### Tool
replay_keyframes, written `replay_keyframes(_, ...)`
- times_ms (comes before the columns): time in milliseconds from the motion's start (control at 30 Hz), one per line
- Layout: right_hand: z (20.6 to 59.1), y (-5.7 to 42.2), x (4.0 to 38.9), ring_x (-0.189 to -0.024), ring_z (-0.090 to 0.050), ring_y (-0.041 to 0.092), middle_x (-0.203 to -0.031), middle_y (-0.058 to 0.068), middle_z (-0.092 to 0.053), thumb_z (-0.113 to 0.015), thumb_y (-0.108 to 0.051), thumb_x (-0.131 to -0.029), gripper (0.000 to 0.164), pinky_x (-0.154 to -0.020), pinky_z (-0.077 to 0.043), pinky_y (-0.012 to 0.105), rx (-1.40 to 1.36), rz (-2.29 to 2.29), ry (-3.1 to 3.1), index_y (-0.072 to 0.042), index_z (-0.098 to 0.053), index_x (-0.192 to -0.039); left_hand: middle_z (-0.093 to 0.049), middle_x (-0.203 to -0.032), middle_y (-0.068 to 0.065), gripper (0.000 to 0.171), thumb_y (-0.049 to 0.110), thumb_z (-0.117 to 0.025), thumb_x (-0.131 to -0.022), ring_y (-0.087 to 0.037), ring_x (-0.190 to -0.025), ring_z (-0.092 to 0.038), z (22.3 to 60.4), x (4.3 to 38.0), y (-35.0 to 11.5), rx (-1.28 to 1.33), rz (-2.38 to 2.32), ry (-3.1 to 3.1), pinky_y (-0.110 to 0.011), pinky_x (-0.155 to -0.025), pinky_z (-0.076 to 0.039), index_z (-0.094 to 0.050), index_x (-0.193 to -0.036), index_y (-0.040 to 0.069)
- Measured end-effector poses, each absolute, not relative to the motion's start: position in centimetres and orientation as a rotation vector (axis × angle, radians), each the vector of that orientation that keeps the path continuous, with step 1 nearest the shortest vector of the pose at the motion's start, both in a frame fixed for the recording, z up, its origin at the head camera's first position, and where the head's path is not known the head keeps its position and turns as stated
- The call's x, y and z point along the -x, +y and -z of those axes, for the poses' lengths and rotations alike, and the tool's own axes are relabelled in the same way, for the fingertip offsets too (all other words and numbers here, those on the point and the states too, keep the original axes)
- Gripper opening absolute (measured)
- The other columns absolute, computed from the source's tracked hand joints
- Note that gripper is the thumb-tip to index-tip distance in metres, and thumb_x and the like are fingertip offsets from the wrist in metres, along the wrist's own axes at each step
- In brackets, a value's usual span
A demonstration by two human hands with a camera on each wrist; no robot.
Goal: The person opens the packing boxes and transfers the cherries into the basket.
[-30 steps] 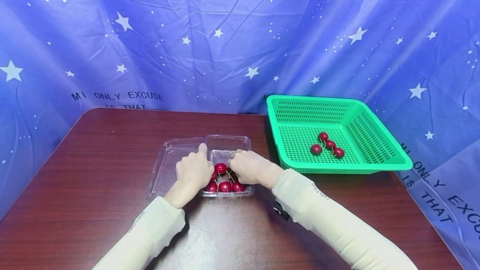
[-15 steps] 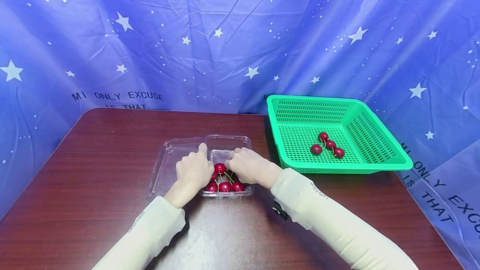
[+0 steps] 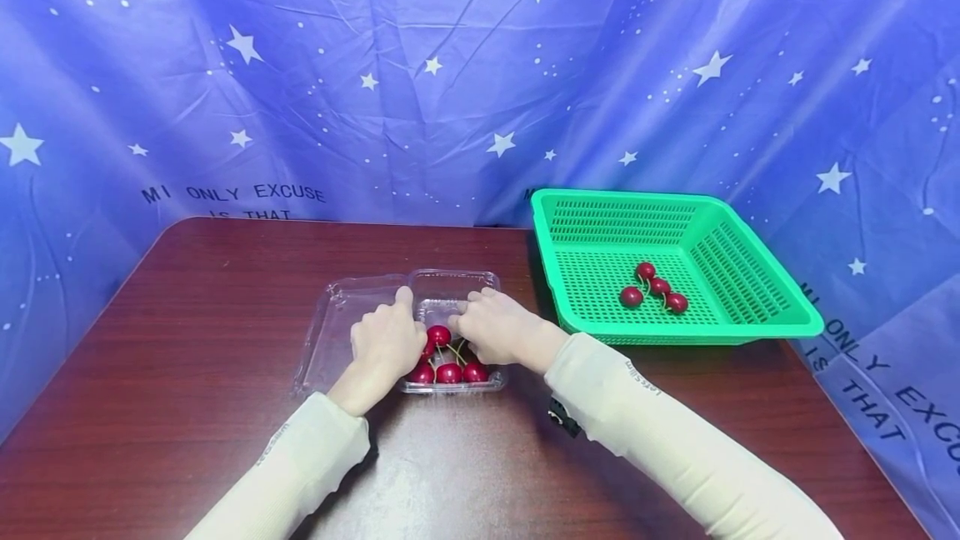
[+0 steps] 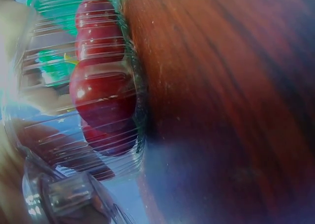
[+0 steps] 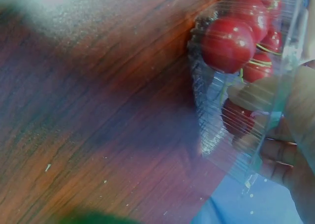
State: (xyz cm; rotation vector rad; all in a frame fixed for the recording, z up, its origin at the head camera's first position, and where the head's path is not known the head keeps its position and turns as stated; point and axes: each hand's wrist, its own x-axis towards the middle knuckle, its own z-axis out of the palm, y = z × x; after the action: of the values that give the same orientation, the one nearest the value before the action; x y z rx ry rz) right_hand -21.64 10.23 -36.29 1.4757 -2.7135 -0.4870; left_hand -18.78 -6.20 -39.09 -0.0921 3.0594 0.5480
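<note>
A clear plastic fruit box (image 3: pixel 453 276) lies with its lid (image 3: pixel 333 327) folded out to the left. Several red cherries (image 3: pixel 448 373) with green stems sit in its near half, three of them along the front wall. My left hand (image 3: pixel 384 344) grips the box at the hinge side, thumb pointing away along the edge. Reaching into the box from the right, my right hand (image 3: pixel 495 327) pinches a dark cherry (image 5: pixel 237 117) between thumb and fingers, seen through the ribbed wall in the right wrist view. From the head view that cherry is hidden under the hand.
A green slotted basket (image 3: pixel 697 332) stands at the back right of the brown wooden table (image 3: pixel 225 273). Inside it lie several more cherries (image 3: pixel 660 287) with stems. A blue curtain (image 3: pixel 420 123) with white stars hangs behind the table.
My right hand has turned and shifted slightly within the box. My left hand keeps its place on the box. The basket and its cherries stay put.
</note>
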Motion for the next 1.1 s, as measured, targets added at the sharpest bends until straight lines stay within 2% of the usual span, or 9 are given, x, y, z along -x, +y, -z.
replay_keyframes(367,35.5,10.5,21.9,-0.087,-0.063,0.024,-0.091,0.004,-0.073,-0.072,-0.017,-0.079,0.019,-0.076,-0.05,0.039,-1.471,0.437,-2.689,-0.013,-0.068,-0.097,-0.071,-0.084,-0.025,0.03,0.027,-0.058,-0.088,-0.043,-0.075,-0.067,39.1,18.8,-6.2,0.078,-0.546,3.079,-0.054,-0.057,-0.052,-0.048,-0.107,0.006)
replay_keyframes(533,34.8,10.7,22.2,-0.088,-0.062,0.026,-0.091,0.006,-0.072,-0.069,-0.015,-0.081,0.022,-0.08,-0.052,0.043,-1.464,0.377,-2.68,-0.012,-0.068,-0.102,-0.07,-0.083,-0.024,0.03,0.027,-0.057,-0.088,-0.043,-0.074,-0.066,39.1,18.7,-6.2,0.078,-0.549,3.08,-0.054,-0.057,-0.052,-0.048,-0.107,0.006)
replay_keyframes(800,34.2,11.1,22.6,-0.081,-0.061,0.026,-0.084,0.007,-0.07,-0.07,-0.013,-0.08,0.013,-0.069,-0.049,0.04,-1.45,0.284,-2.655,-0.011,-0.068,-0.093,-0.07,-0.083,-0.024,0.029,0.027,-0.057,-0.088,-0.042,-0.073,-0.066,39.2,18.8,-6.2,0.074,-0.562,3.088,-0.053,-0.057,-0.052,-0.048,-0.107,0.006)
replay_keyframes(1100,32.7,11.8,23.1,-0.082,-0.062,0.028,-0.087,0.008,-0.072,-0.07,-0.013,-0.08,0.014,-0.072,-0.051,0.041,-1.409,0.227,-2.652,-0.008,-0.069,-0.094,-0.071,-0.085,-0.025,0.026,0.026,-0.056,-0.087,-0.044,-0.074,-0.066,39.4,18.8,-6.2,0.069,-0.567,3.1,-0.054,-0.055,-0.051,-0.048,-0.103,0.006)
